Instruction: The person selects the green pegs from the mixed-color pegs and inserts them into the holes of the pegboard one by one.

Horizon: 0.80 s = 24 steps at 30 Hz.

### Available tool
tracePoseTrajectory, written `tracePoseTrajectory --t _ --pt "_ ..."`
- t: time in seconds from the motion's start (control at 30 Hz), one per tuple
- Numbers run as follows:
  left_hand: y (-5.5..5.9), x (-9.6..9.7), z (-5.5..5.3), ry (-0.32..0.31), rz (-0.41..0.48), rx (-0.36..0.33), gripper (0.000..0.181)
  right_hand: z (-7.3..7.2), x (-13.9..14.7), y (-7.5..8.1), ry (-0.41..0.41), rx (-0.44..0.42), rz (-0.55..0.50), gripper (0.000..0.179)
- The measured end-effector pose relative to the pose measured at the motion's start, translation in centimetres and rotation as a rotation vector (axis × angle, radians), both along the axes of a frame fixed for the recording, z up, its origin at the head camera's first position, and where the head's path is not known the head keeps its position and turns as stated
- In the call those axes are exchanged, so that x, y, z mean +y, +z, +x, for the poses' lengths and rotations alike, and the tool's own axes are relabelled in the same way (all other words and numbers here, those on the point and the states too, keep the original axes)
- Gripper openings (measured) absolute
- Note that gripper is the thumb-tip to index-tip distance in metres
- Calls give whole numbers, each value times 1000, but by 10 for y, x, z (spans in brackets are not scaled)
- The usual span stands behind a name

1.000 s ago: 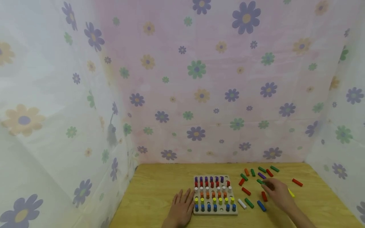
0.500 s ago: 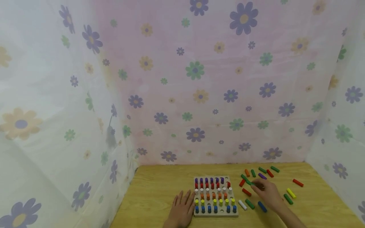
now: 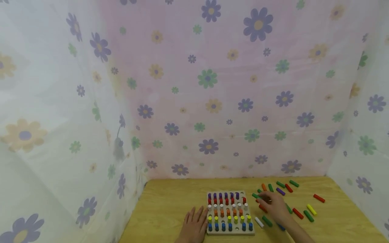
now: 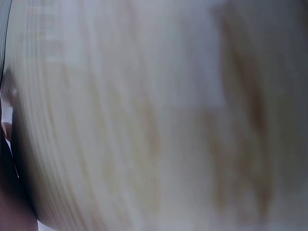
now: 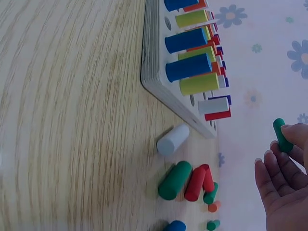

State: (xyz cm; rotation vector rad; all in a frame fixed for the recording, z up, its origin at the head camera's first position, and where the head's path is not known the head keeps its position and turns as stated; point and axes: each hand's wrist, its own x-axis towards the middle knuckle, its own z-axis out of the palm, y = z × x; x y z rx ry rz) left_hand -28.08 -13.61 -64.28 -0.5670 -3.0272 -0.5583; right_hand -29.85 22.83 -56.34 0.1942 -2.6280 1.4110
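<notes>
My right hand [image 3: 275,207] pinches a green peg [image 3: 256,195] between thumb and forefinger, just right of the wooden pegboard [image 3: 231,233]. In the right wrist view, the green peg [image 5: 283,134] juts past the thumb while the other fingers curve loosely below it. Upright purple, red, white, orange, yellow and blue pegs stand in rows on the board, with some holes bare. My left hand [image 3: 192,225] rests on the table, fingers spread, its fingertips close to the board's left edge. The left wrist view is mostly a blurred close-up of pale surface.
Loose pegs lie scattered on the table right of the board, among them a white peg [image 3: 259,222], a purple peg [image 3: 280,191], a yellow peg [image 3: 311,210] and a red peg [image 3: 319,198]. A flowered cloth [image 3: 225,128] encloses the table [image 3: 170,195].
My right hand has moved left toward the board, carrying the green peg. Red and green pegs that it covered now show behind it. The left hand has stayed in place.
</notes>
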Motion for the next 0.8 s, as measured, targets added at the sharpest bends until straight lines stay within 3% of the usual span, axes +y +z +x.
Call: tracePoseTrajectory --t 0.5,0.8 --pt "6 1 3 7 -1 -19 56 -13 -22 -3 26 27 -39 13" --pt "1 0 1 9 -20 -13 58 -19 -33 -5 20 -2 -57 12"
